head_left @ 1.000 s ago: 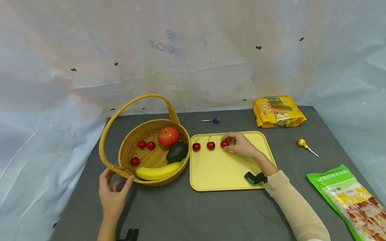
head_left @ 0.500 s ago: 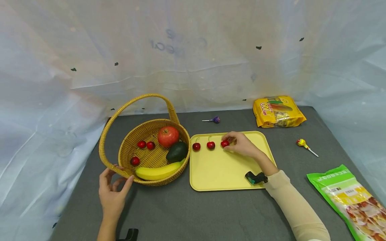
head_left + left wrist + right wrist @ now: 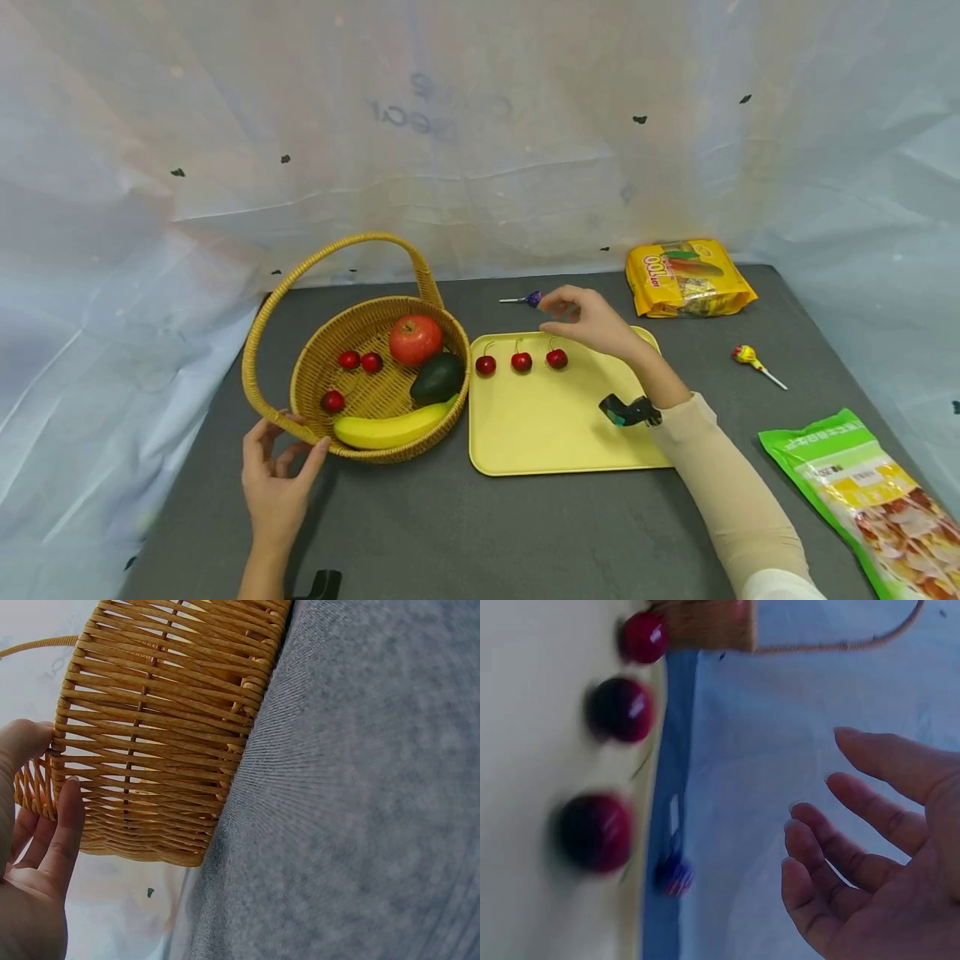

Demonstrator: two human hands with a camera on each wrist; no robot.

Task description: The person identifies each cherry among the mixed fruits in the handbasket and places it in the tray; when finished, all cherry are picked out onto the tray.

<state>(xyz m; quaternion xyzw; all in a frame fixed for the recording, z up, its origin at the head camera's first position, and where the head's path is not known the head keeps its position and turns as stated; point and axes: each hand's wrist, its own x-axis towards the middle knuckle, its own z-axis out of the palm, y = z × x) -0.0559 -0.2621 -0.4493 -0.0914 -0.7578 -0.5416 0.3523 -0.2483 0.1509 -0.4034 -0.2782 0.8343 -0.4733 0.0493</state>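
red cherries (image 3: 521, 362); pale yellow tray (image 3: 555, 433); tan woven basket (image 3: 315, 367)

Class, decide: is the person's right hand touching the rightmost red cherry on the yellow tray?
Apart. The head view shows the right hand lifted above the rightmost red cherry, with bare yellow tray visible between them.

The yellow snack bag (image 3: 688, 277) at the back of the table bears red lettering that appears upside down from here; it reads roughly as "100" followed by smaller letters too small to make out. The green bag (image 3: 870, 492) at the right edge has a white band with small print, too fine to read. Faint mirrored dark writing shows through the plastic sheet (image 3: 438, 108) behind the table, but it is illegible.
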